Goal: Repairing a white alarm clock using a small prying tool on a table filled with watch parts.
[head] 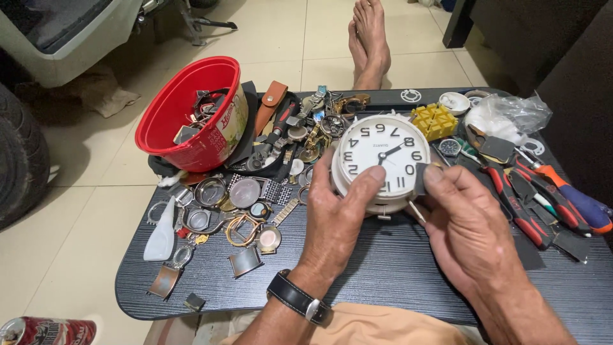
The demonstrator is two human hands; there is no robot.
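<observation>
A round white alarm clock with black numerals stands upside down to me on the dark low table. My left hand, with a black-strapped wristwatch on the wrist, grips the clock's lower left rim, thumb on its face. My right hand pinches a small dark grey piece against the clock's right face, and a thin metal rod pokes out below that hand.
A tilted red bowl of watch parts sits at the left. Loose watch cases, straps and rings cover the left half. A white squeeze bottle, red-handled pliers, screwdrivers, a yellow block and plastic bag lie around. Bare feet rest beyond.
</observation>
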